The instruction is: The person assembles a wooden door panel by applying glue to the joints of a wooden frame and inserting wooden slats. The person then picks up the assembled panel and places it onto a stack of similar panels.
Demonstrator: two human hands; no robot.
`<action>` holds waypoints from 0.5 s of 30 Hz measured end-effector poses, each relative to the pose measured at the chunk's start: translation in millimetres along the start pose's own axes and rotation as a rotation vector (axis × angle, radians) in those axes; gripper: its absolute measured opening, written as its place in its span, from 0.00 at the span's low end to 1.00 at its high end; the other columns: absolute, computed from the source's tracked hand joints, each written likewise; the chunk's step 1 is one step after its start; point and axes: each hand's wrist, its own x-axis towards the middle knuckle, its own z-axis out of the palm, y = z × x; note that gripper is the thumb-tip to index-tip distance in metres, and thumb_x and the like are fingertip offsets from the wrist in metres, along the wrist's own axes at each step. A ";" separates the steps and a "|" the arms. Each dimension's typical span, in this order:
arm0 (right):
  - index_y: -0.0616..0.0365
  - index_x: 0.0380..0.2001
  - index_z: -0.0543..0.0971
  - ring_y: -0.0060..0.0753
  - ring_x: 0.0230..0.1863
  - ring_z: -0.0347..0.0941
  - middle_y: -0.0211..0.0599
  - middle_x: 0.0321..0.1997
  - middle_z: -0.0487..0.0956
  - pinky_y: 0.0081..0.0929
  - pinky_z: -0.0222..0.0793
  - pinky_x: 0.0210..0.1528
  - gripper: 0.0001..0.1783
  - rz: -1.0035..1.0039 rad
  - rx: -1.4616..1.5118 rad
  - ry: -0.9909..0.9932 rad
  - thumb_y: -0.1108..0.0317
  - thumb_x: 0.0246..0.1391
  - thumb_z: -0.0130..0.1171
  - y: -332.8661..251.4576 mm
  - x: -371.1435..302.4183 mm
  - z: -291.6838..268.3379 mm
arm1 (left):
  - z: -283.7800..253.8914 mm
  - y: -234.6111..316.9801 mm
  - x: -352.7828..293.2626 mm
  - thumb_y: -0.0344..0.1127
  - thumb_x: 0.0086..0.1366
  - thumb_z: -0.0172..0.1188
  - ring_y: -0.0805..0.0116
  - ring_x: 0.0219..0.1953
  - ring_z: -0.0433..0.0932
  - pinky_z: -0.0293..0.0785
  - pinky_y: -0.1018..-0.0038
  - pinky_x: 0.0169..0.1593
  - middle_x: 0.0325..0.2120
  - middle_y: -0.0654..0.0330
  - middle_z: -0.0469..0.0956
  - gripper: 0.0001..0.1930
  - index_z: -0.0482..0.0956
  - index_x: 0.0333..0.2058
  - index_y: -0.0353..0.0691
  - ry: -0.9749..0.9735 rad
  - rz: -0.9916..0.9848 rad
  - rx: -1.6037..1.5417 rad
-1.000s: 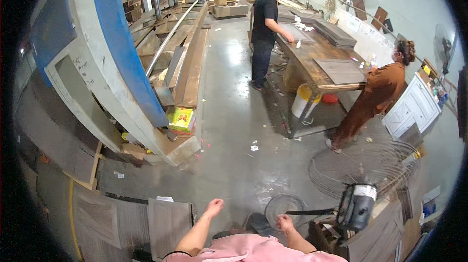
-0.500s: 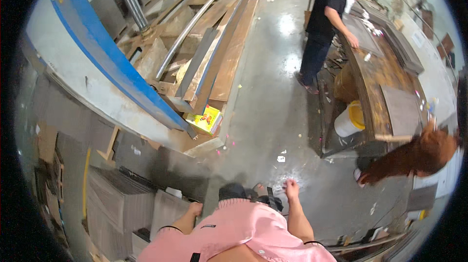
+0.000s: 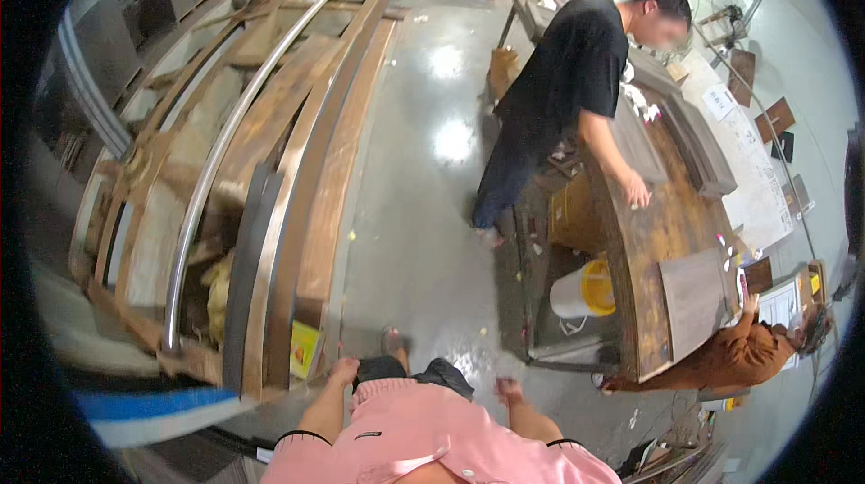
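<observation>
Both of my hands hang low at my sides, with nothing visible in either. My left hand (image 3: 342, 370) is loosely closed beside my dark shorts (image 3: 382, 367), near the end of a long wooden frame (image 3: 306, 290). My right hand (image 3: 510, 391) is a little out from my body over the grey floor, its fingers partly curled but apart. Nearest to it, though out of reach, is a wooden workbench (image 3: 635, 254) on the right. A grey-brown panel (image 3: 694, 304) lies on that bench.
A person in black (image 3: 563, 78) leans over the bench, one hand on its top. Another in brown (image 3: 739, 349) stands at its near end. Under the bench sits a white bucket with a yellow rim (image 3: 584, 290). A metal pipe (image 3: 261, 83) runs along the frame. Grey floor (image 3: 405, 205) lies between.
I have moved forward along the aisle; the bench and the person in black are closer. The blue-edged machine part has slipped to the lower left. My right hand has dropped lower.
</observation>
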 end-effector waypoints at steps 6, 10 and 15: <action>0.54 0.50 0.78 0.38 0.35 0.80 0.36 0.41 0.83 0.42 0.75 0.36 0.19 0.535 0.382 0.015 0.54 0.63 0.51 -115.9 -6.1 -17.8 | -72.1 330.4 146.3 0.49 0.68 0.59 0.58 0.46 0.82 0.75 0.65 0.52 0.41 0.52 0.85 0.20 0.82 0.49 0.40 0.061 0.363 -0.158; 0.53 0.53 0.79 0.41 0.46 0.79 0.40 0.48 0.82 0.46 0.76 0.40 0.21 0.455 0.227 -0.037 0.57 0.59 0.57 -230.3 85.9 16.7 | -105.0 435.7 255.7 0.47 0.69 0.58 0.64 0.39 0.82 0.77 0.66 0.44 0.34 0.56 0.84 0.17 0.81 0.45 0.39 0.077 0.584 -0.162; 0.59 0.39 0.84 0.37 0.35 0.82 0.42 0.32 0.85 0.36 0.78 0.40 0.24 0.086 -0.598 0.075 0.49 0.59 0.52 -290.5 368.2 26.8 | -105.7 474.4 294.1 0.44 0.67 0.58 0.69 0.21 0.73 0.70 0.66 0.25 0.21 0.63 0.76 0.14 0.77 0.30 0.38 0.001 0.292 -0.270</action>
